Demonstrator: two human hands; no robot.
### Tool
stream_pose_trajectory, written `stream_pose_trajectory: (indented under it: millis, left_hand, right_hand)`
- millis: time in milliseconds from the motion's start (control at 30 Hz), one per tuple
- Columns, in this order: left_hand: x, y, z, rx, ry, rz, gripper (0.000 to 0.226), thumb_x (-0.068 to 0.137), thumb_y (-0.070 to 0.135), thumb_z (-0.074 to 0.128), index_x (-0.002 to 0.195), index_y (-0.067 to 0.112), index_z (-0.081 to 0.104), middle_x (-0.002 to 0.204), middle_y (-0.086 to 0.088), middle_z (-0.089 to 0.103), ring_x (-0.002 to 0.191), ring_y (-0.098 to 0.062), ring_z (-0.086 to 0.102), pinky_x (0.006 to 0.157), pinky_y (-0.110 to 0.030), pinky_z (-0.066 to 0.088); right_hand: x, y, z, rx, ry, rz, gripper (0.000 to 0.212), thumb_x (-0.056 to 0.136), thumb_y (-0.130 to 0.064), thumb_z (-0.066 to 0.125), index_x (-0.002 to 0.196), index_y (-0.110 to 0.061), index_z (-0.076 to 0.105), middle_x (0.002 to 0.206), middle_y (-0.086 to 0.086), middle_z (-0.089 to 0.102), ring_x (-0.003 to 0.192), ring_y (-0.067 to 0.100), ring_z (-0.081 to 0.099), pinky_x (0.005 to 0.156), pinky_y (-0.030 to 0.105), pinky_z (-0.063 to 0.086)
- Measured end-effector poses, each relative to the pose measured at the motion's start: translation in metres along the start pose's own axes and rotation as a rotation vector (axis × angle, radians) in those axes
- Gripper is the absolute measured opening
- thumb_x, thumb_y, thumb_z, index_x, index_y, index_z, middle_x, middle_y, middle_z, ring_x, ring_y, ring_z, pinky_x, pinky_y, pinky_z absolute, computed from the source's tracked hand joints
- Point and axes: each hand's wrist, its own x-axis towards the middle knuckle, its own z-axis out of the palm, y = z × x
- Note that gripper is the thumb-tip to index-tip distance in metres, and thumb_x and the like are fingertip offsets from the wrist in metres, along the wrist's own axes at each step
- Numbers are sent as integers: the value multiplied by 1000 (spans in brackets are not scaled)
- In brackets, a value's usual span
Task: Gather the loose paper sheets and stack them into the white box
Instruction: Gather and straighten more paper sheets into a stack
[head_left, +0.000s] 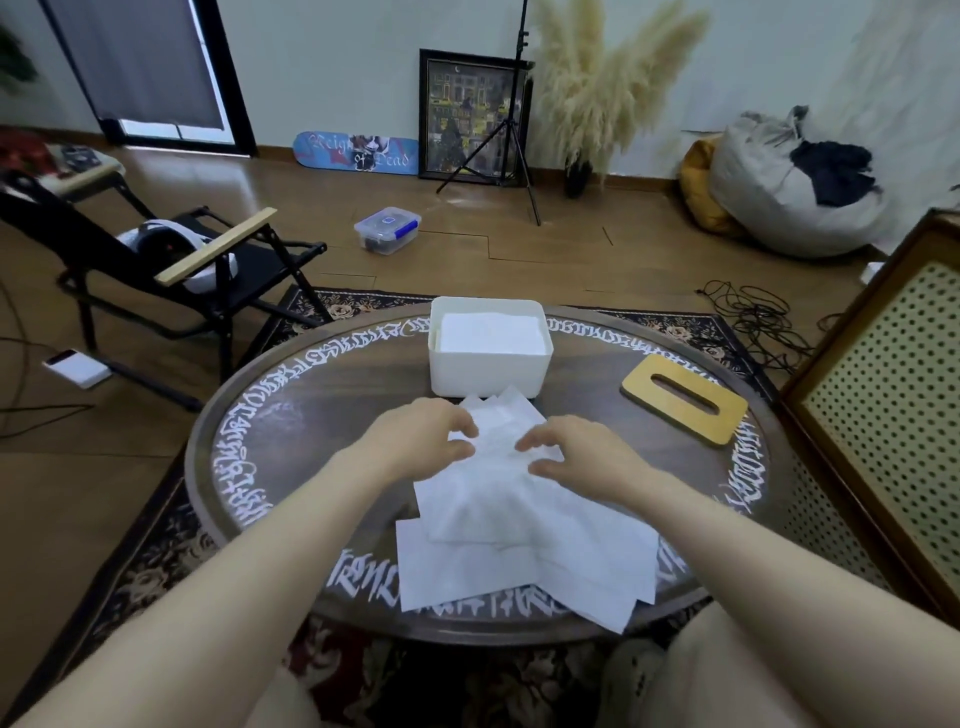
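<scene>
Item: loose paper sheets (519, 540). A fanned, overlapping pile is spread across the near half of the round table (311, 415), its far tip lying just short of the white box (488, 364). The nearest corners are seen overhanging the table's near edge.

Item: white box. Set at the far middle of the table, open-topped; a squared stack of sheets is already held inside, close below the rim.

Item: left hand (421, 441). Placed on the far left part of the pile, fingers curled; the top sheet appears to be pinched at its left edge.

Item: right hand (582, 457). Placed on the far right part of the pile, fingers bent and laid on the paper; whether a sheet is gripped or merely pressed cannot be told.

Item: wooden lid (685, 410), slotted. Laid flat at the far right of the table, apart from box and pile.

Risks, as judged: only the top sheets may be taken, since the pile is fanned and not squared; lower sheets could be dragged and the overhanging ones tipped onto the rug (156, 545). Thin paper may be creased by curled fingers. Unaligned sheets could catch on the box rim.
</scene>
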Motion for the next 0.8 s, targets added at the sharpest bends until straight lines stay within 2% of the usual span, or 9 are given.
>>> stream_pose_trajectory:
  millis: [100, 200, 267, 367, 467, 533, 667, 800]
  left_hand:
    - [-17, 0, 9, 29, -35, -1, 30, 95, 37, 52, 124, 31, 58, 130, 8, 57, 115, -12, 55, 90, -34, 46]
    - [-29, -4, 18, 81, -63, -21, 32, 95, 39, 50, 125, 32, 57, 132, 9, 54, 115, -13, 55, 84, -31, 44]
    - [-36, -9, 22, 93, -80, -34, 33, 96, 38, 50, 127, 31, 57, 129, 7, 56, 114, -13, 55, 82, -30, 43]
    - [-45, -22, 28, 56, -90, -81, 32, 95, 37, 51, 126, 31, 57, 125, 8, 59, 113, -13, 55, 88, -31, 46]
    - [-49, -34, 35, 54, -95, -121, 30, 95, 36, 51, 123, 31, 59, 124, 13, 60, 112, -11, 55, 83, -28, 44]
    - [-49, -36, 39, 59, -104, -120, 30, 95, 37, 51, 122, 31, 59, 124, 12, 59, 112, -11, 55, 80, -27, 42]
    - [-49, -36, 42, 46, -137, -121, 31, 96, 37, 50, 125, 30, 58, 125, 12, 60, 113, -11, 55, 88, -29, 46]
    - [-48, -36, 43, 50, -150, -126, 32, 96, 37, 50, 127, 29, 57, 127, 11, 60, 114, -11, 55, 88, -29, 44]
  right_hand:
    - [-18, 0, 21, -23, -79, -23, 34, 92, -35, 59, 126, -33, 56, 130, -7, 55, 120, 14, 48, 98, 35, 40]
    - [-28, -5, 38, -82, -124, -77, 40, 91, -40, 59, 130, -33, 53, 131, -5, 52, 122, 17, 44, 98, 37, 38]
    - [-31, -6, 48, -141, -102, -103, 45, 90, -42, 59, 133, -32, 50, 133, -5, 50, 123, 18, 43, 97, 37, 37]
    - [-33, -4, 63, -232, -79, -126, 49, 91, -44, 56, 137, -30, 46, 134, -4, 46, 122, 19, 42, 97, 34, 33]
    - [-33, -4, 70, -271, -10, -143, 49, 92, -44, 53, 138, -28, 45, 128, -2, 47, 115, 20, 43, 85, 31, 28]
    - [-30, -7, 69, -294, 20, -153, 46, 94, -45, 51, 136, -26, 48, 124, -2, 49, 111, 21, 46, 78, 29, 24]
    - [-23, -10, 64, -292, 36, -127, 33, 97, -41, 47, 125, -28, 57, 120, -5, 55, 108, 18, 50, 79, 30, 28]
    - [-20, -11, 57, -66, 32, -16, 22, 93, -37, 58, 110, -26, 68, 111, -9, 64, 101, 13, 57, 73, 24, 30]
